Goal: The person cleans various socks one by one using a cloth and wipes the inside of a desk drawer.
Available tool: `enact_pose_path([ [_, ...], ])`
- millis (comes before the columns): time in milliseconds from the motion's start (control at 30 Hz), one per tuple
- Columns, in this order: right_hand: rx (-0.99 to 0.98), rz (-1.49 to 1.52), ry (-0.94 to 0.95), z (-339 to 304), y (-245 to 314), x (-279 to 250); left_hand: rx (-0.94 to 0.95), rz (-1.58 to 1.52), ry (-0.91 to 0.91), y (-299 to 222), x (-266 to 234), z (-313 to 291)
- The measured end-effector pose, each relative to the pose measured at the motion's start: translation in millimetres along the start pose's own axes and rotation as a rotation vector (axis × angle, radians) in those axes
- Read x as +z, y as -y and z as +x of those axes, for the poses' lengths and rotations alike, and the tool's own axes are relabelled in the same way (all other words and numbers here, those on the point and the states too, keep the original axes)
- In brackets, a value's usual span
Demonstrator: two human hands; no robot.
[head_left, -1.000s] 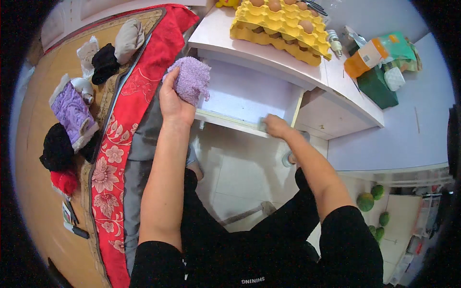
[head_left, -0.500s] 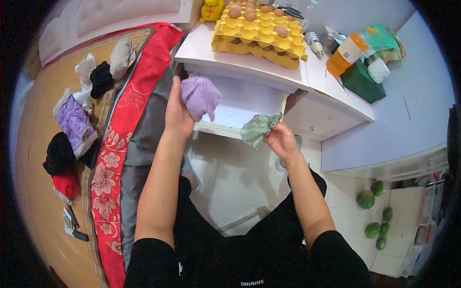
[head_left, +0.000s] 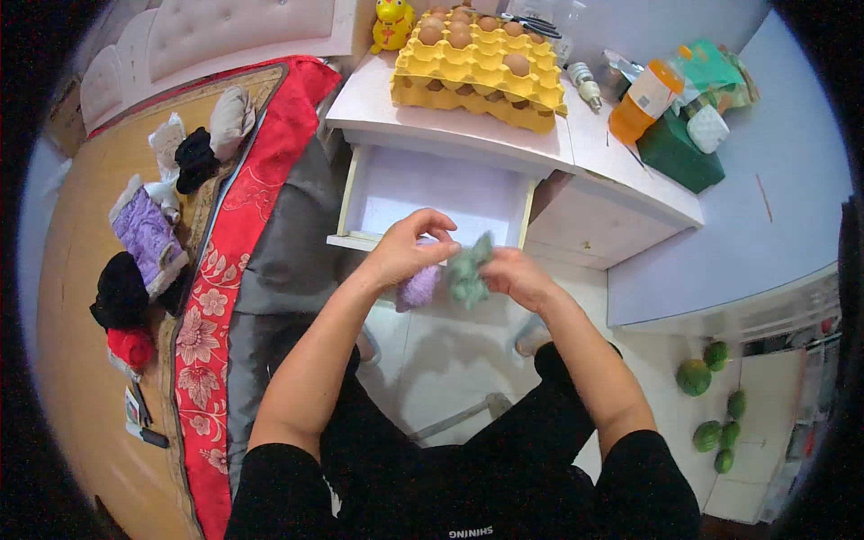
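One curled left hand (head_left: 407,255) is holding the purple cloth (head_left: 418,291) lower now, just beside the green cloth (head_left: 466,279) that the nearly closed right hand (head_left: 520,275) is pinching, so both cloths are coming together near the open drawer (head_left: 436,187).

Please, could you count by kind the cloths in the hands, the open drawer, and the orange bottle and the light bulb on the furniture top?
Purple cloth, in the left hand: 1
Green cloth, in the right hand: 1
Open drawer: 1
Orange bottle: 1
Light bulb: 1
Total: 5
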State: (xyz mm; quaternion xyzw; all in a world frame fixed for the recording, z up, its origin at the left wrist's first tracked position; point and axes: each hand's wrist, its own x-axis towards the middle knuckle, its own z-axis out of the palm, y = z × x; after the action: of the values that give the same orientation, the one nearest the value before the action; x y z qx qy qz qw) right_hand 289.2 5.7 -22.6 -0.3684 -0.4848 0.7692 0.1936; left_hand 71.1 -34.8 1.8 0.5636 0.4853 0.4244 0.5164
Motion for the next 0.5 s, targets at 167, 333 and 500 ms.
enact_pose_path([
  [167, -0.139, -1.094, 0.164, -3, -43, 4, -0.116, 0.218, 0.001, 7, -4, -4],
  [333, 0.071, -0.978, 0.151, 2, -58, -19, -0.1, 0.394, 0.034, 26, -7, -10],
  [500, 0.008, -0.815, 0.091, 3, -57, -14, -0.135, 0.368, 0.183, 42, 1, -16],
])
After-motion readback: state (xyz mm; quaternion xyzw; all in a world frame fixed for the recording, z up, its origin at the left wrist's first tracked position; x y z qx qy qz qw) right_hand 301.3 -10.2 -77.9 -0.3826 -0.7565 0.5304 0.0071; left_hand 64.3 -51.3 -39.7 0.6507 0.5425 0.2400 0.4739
